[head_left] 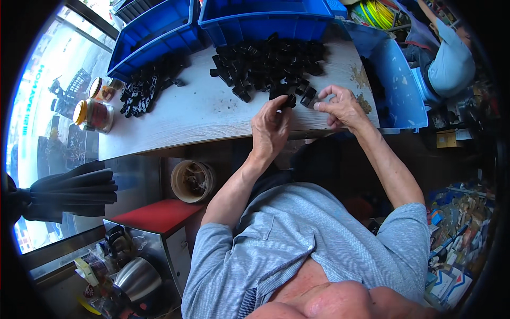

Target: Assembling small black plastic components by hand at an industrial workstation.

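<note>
At the near edge of the pale wooden table, my left hand [270, 127] is closed around a small black plastic part [289, 101], much of it covered by the fingers. My right hand [341, 109] is just to the right, thumb and index finger curled together in a pinch. At their tips is another black plastic part [308, 97], blocky with an opening in it. The two parts are close but apart. Just beyond my hands lies a heap of similar black plastic parts [271, 61].
Blue bins [265, 24] line the table's far side. A smaller group of black parts [143, 87] lies left, beside lidded jars [98, 116]. A large blue tub [401, 80] stands right. Below are a bucket [192, 181] and a red-topped cabinet [159, 215]. Another person [451, 64] is at far right.
</note>
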